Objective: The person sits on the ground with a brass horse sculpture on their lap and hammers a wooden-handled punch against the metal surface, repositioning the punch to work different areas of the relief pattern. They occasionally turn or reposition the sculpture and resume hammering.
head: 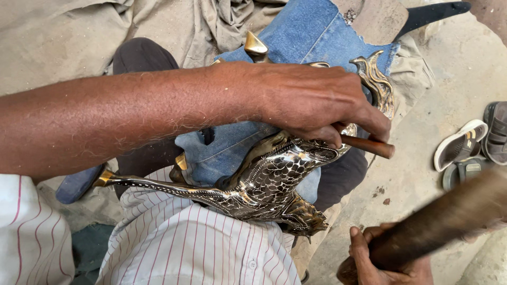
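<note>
Left hand is reaching across the lap, fingers curled tight around a short brown rod-like tool; the tool's blunt end is sticking out past the fingertips toward the right. Its working end is hidden under the hand, so contact with the metal cannot be confirmed.

Ornate metal bird figure is lying across the person's lap, resting partly on a folded blue denim cloth and partly against the striped shirt. Surface is dark and silvery with scale-like engraving, brass-coloured at the tips. A long thin part is running toward the left edge of the lap; a curled brass piece is showing just beyond the left hand's knuckles, at the far edge of the denim.

Right hand is closing fully around the lower end of a thick wooden handle or mallet, which is blurred and angling up toward the right. It is sitting well apart from the figure, off the lap's right side.

Sandals are lying on the dusty ground at right.
</note>
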`<state>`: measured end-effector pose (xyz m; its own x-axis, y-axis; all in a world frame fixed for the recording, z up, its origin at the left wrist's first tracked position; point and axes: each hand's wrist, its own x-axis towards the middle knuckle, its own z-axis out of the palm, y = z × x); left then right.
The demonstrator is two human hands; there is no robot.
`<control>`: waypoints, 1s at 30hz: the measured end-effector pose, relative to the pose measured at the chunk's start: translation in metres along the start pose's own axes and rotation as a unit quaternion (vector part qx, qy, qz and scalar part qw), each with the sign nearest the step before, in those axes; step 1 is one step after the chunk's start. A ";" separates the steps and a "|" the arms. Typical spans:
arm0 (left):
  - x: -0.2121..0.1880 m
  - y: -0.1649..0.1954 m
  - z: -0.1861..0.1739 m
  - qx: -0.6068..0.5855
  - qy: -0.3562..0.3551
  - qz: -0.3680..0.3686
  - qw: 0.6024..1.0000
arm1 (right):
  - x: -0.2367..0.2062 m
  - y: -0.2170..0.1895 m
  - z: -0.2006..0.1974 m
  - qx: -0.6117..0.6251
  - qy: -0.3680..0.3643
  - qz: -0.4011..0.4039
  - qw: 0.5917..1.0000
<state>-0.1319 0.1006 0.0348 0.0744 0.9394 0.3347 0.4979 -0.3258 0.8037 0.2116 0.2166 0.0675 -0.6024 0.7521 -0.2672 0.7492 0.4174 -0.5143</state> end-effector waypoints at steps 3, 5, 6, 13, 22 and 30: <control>0.003 -0.002 0.003 0.007 0.001 0.014 1.000 | -0.001 0.000 0.005 -0.008 -0.003 0.002 1.000; 0.007 -0.004 0.003 0.013 -0.006 0.035 0.999 | -0.002 0.001 0.009 0.010 0.004 0.012 1.000; 0.008 -0.005 0.003 0.014 -0.005 0.043 0.999 | -0.003 0.002 0.011 0.036 -0.002 0.025 0.999; 0.009 -0.007 0.002 0.012 -0.040 0.010 0.999 | -0.006 0.012 0.018 0.086 -0.020 0.021 0.996; 0.012 -0.007 0.002 0.017 -0.021 0.034 0.999 | -0.002 0.013 0.019 -0.022 -0.017 0.058 0.998; 0.015 -0.010 -0.001 0.011 -0.034 0.084 0.996 | -0.005 0.012 0.025 0.115 0.019 -0.003 0.993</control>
<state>-0.1367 0.1182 0.0319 0.2162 0.8767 0.4297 0.4928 -0.4779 0.7272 0.2164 0.2055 0.0427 -0.5933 0.7700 -0.2348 0.6596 0.2977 -0.6902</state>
